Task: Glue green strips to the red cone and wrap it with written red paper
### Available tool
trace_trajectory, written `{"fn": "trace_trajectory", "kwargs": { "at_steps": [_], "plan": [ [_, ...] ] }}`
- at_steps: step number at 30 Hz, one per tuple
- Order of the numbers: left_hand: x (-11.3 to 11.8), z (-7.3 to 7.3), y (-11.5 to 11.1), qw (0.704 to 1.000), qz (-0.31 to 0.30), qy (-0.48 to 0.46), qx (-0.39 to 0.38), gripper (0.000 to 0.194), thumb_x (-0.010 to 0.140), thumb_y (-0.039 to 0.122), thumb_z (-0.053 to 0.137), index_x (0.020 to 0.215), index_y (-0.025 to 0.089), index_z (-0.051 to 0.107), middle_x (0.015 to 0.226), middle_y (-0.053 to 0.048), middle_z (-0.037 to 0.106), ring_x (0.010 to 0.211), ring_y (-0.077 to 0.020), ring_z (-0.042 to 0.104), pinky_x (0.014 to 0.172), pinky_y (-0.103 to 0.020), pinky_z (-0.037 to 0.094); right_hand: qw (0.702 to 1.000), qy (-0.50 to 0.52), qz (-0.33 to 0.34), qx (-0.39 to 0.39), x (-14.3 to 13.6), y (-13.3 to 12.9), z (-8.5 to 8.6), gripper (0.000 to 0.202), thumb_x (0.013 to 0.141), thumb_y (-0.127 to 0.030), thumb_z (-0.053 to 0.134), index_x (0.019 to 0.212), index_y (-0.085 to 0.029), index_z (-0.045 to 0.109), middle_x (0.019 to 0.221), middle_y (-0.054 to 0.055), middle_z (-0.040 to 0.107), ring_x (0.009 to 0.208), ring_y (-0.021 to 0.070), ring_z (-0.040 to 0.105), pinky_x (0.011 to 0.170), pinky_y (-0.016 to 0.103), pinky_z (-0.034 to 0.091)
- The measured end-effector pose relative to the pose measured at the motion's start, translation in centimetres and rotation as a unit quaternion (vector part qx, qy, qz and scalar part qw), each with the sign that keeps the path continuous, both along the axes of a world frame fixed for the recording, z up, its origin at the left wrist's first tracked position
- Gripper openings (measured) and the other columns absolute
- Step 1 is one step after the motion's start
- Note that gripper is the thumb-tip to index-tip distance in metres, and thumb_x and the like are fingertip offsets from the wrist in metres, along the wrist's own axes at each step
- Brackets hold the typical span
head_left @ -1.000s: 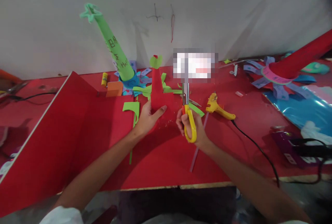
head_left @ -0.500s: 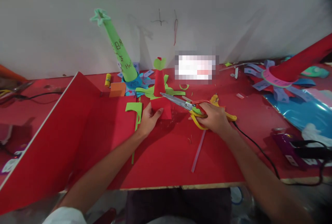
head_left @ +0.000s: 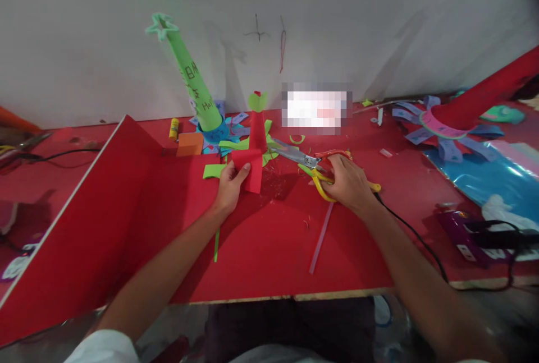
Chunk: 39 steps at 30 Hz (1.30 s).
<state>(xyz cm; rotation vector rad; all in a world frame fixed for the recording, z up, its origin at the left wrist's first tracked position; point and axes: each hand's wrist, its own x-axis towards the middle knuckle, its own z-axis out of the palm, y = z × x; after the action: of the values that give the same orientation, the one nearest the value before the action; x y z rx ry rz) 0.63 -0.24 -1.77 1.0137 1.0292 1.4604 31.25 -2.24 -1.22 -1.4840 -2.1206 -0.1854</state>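
My left hand (head_left: pixel 229 188) pinches a small red paper piece (head_left: pixel 251 171) by its left edge, thumb on top, above the red table (head_left: pixel 269 251). In my right hand (head_left: pixel 350 182) is a pair of scissors (head_left: pixel 314 164) with yellow and red handles, its blades pointing left, apart from the paper. Just behind the paper stands a small red cone (head_left: pixel 257 133) with a green heart-like top and green strips round its base. A green paper scrap (head_left: pixel 213 171) lies beside my left hand.
A tall green cone (head_left: pixel 196 85) with a star top stands at back left, near a glue stick (head_left: pixel 173 129). An upright red board (head_left: pixel 84 223) rises on the left. A glue gun's yellow end (head_left: pixel 374 187) and cable lie right, with a clear stick (head_left: pixel 320 239) nearer.
The red paper has shifted left with my left hand and turned. The scissors have moved slightly away from it, so a gap now shows between the blades and the paper.
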Motion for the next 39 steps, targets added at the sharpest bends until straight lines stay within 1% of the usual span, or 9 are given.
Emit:
{"fn": "trace_trajectory", "kwargs": {
  "at_steps": [4,9,12,19,23,27,33,36,39],
  "plan": [
    [0.2,0.3,-0.1,1.0,0.003,-0.028,-0.014,0.038,0.07,0.047,0.089,0.09,0.02,0.071,0.092,-0.001,0.078,0.081,-0.0152,0.073,0.077,-0.025,0.059,0.999,-0.017,0.014,0.026,0.3,0.0,-0.1,0.037,0.089,-0.044,0.068,0.115,-0.017,0.063,0.1,0.014,0.072,0.098,0.0321,0.068,0.084,0.039,0.05],
    [0.3,0.6,-0.2,0.998,0.007,-0.045,-0.031,0.036,0.067,0.044,0.09,0.085,0.021,0.069,0.084,0.001,0.076,0.075,-0.0137,0.072,0.072,-0.024,0.059,0.999,-0.03,0.007,0.034,0.4,0.0,-0.4,0.036,0.089,-0.044,0.069,0.112,-0.017,0.066,0.099,0.013,0.072,0.096,0.0313,0.067,0.083,0.039,0.05],
    [0.3,0.7,-0.2,0.998,0.004,-0.046,-0.038,0.035,0.066,0.042,0.091,0.084,0.021,0.069,0.08,0.002,0.075,0.075,-0.0142,0.072,0.072,-0.025,0.059,0.999,-0.039,0.001,0.035,0.2,0.0,-0.4,0.035,0.089,-0.043,0.069,0.111,-0.016,0.067,0.1,0.013,0.072,0.095,0.0308,0.066,0.083,0.039,0.049],
    [0.4,1.0,-0.2,0.998,0.011,-0.054,-0.042,0.036,0.062,0.043,0.092,0.078,0.021,0.069,0.081,0.0,0.076,0.073,-0.0143,0.07,0.069,-0.024,0.058,0.998,-0.043,-0.007,0.039,0.3,0.0,-0.5,0.035,0.089,-0.044,0.068,0.111,-0.016,0.067,0.099,0.013,0.072,0.095,0.0309,0.066,0.083,0.039,0.049],
    [0.4,1.0,-0.2,0.997,0.007,-0.056,-0.044,0.037,0.061,0.044,0.092,0.079,0.021,0.069,0.082,0.0,0.077,0.074,-0.0142,0.07,0.072,-0.025,0.058,0.998,-0.044,-0.006,0.05,0.5,0.1,-0.5,0.037,0.091,-0.046,0.067,0.112,-0.016,0.066,0.101,0.014,0.072,0.096,0.0305,0.066,0.084,0.038,0.049],
    [0.4,0.9,-0.3,0.998,-0.003,-0.046,-0.043,0.038,0.06,0.045,0.092,0.081,0.02,0.07,0.083,0.0,0.077,0.074,-0.0147,0.07,0.072,-0.025,0.058,0.998,-0.047,0.006,0.05,0.5,0.0,-0.4,0.038,0.092,-0.047,0.067,0.112,-0.015,0.066,0.099,0.014,0.071,0.096,0.0307,0.065,0.084,0.039,0.048],
    [0.2,0.1,-0.2,0.999,-0.024,-0.009,-0.03,0.034,0.069,0.044,0.088,0.087,0.02,0.072,0.08,0.001,0.075,0.071,-0.0139,0.069,0.067,-0.023,0.055,0.996,-0.052,0.002,0.067,0.4,0.0,-0.3,0.036,0.091,-0.047,0.069,0.111,-0.018,0.066,0.095,0.011,0.071,0.093,0.0307,0.065,0.081,0.039,0.047],
    [0.0,-0.4,-0.2,0.999,-0.034,0.013,-0.019,0.034,0.072,0.044,0.086,0.093,0.02,0.074,0.087,-0.001,0.078,0.075,-0.0152,0.071,0.068,-0.024,0.055,0.996,-0.059,-0.001,0.071,0.3,0.0,-0.3,0.034,0.091,-0.046,0.069,0.108,-0.017,0.066,0.092,0.011,0.07,0.09,0.0305,0.064,0.079,0.039,0.047],
    [0.0,-0.7,-0.2,0.999,-0.04,0.032,-0.007,0.035,0.074,0.045,0.084,0.097,0.02,0.075,0.093,-0.002,0.079,0.081,-0.0172,0.072,0.073,-0.025,0.056,0.995,-0.062,0.0,0.078,0.2,0.0,-0.3,0.034,0.09,-0.046,0.069,0.107,-0.017,0.066,0.093,0.012,0.07,0.09,0.0305,0.064,0.079,0.039,0.047]
  ]
}}
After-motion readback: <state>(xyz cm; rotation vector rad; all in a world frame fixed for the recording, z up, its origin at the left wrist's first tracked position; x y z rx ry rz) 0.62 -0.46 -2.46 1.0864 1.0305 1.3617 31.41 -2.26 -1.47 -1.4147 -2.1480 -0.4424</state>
